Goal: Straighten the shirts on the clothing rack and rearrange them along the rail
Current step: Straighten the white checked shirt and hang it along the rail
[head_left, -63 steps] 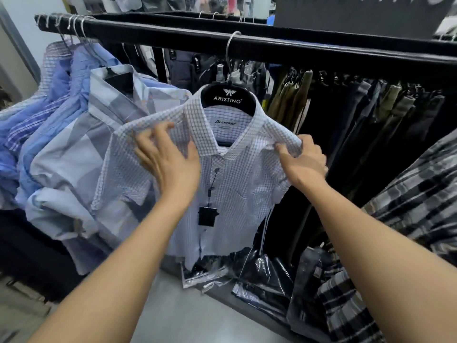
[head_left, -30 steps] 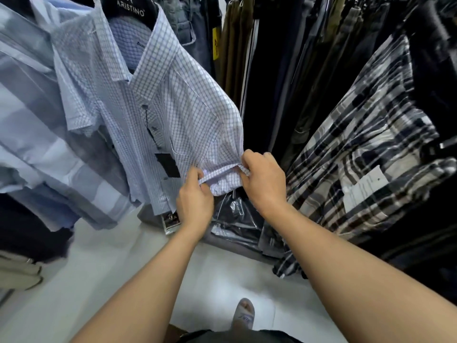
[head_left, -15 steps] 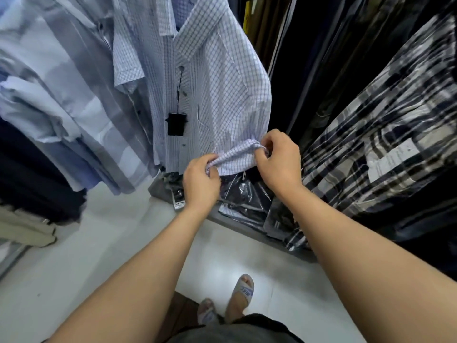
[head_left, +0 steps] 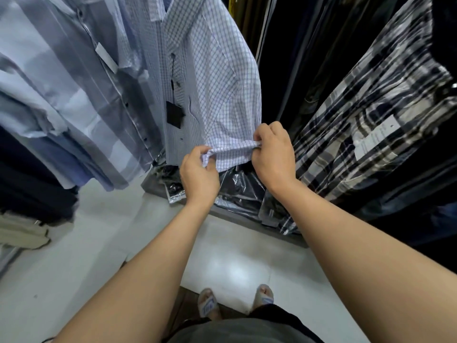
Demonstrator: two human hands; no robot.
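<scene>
Curled fingertips (head_left: 200, 151) of the left hand (head_left: 199, 174) pinched one end of a folded sleeve hem (head_left: 232, 151). The right hand (head_left: 273, 154), its fingers also curled, gripped the other end, so the fabric stretched taut between them at the centre of the frame. The hem belonged to the white checked shirt (head_left: 222, 82), which hung in the upper middle with a black tag (head_left: 175, 117) dangling on its front. Just left of it hung a grey-blue striped shirt (head_left: 81, 82), and at the right of the frame a dark plaid shirt (head_left: 371, 107). Beneath the hands lay plastic-wrapped packages (head_left: 242, 189), above the pale floor (head_left: 99, 243) at lower left.
</scene>
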